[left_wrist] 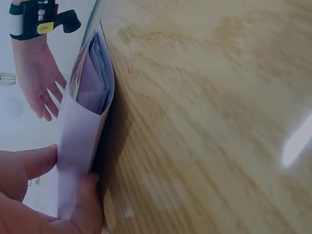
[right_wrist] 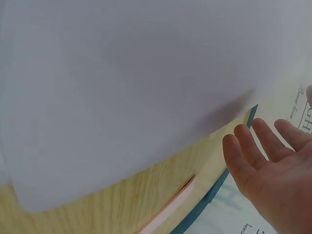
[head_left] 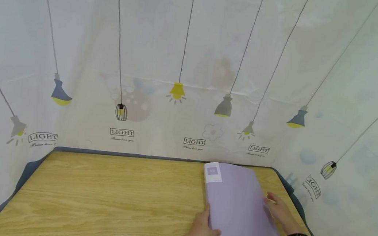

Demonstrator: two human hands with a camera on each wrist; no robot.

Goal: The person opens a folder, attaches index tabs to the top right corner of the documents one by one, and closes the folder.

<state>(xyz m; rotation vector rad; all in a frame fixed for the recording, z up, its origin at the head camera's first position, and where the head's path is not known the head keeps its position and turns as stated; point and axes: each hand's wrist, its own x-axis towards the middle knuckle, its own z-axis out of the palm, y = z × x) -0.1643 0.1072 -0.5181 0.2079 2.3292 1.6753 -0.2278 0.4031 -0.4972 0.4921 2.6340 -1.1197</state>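
Pinched between thumb (left_wrist: 41, 158) and fingers, the spine (left_wrist: 78, 136) of the purple folder (head_left: 240, 209) is held by the left hand (head_left: 202, 230), thumb on the upper cover and fingers along the side. The right hand (head_left: 279, 212) holds nothing: its fingers are spread and lightly bent just beside the folder's right edge, and whether a fingertip touches that edge cannot be told. The folder lies on the right part of the wooden table (head_left: 104, 192), its far end at the table's far edge and its white label (head_left: 214, 172) at the far left corner. Sheets (left_wrist: 95, 80) show between the covers at the near end, where the folder gapes, so the step in hand, which looks like steadying and handling the folder from both sides, asks for care there. A good way would be to let the left hand bear on the stiff spine, firm but not squeezing, while the right hand meets the loose edge with flat fingers, taking both covers together if the whole folder is to shift, or the upper one alone if only that is to be raised. Tipping the near end down would probably let sheets slide out; a level, even pressure from both hands should guard against that.
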